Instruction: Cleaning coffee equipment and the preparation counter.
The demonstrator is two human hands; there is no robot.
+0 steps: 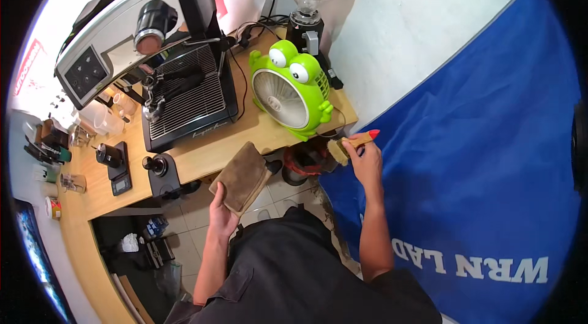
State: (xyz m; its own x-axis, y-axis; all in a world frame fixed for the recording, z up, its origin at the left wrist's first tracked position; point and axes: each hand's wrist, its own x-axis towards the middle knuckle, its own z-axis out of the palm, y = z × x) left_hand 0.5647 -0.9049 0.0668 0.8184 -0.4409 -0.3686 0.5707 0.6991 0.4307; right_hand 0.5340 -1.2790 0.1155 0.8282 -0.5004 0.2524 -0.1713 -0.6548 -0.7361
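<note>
My left hand [224, 210] grips the lower end of a folded brown cloth [242, 177], with the thumb on top. The cloth is held in front of the wooden counter [266, 144]'s front edge. In my right hand [368, 163] is a brush [340, 151] with pale bristles and a wooden handle tipped in red. Its bristles point left and down, apart from the cloth. Between and beyond the hands, a green frog-shaped fan [291, 89] stands on the counter. Below the brush, a red-rimmed bin [301, 163] is partly hidden.
An espresso machine [188, 94] fills the counter's left part, with portafilters [154, 108] on its drip grate. Behind the fan rises a coffee grinder [307, 25]. A tamping stand [161, 172] and a scale [121, 184] sit further left. A blue banner [459, 163] covers the right wall.
</note>
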